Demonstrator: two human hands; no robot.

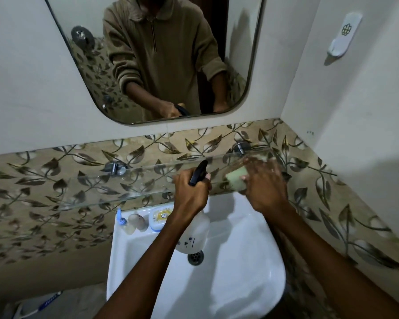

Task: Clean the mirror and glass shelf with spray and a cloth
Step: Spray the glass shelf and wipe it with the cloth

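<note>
Shelf-wiping step under way: right hand [264, 185] presses pale green cloth [236, 179] on clear glass wall shelf [97, 187], left hand [190, 189] grips black-nozzled white spray bottle [194, 236]; next likely wiping leftward.

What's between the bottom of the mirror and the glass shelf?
In the head view, only wall: a plain pale strip under the mirror, then leaf-patterned tiles down to the glass shelf, whose two metal brackets are fixed there.

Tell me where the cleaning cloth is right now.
In the head view, the pale green cloth lies under the right hand, pressed on the right part of the glass shelf, above the white sink and right of the spray bottle.
</note>
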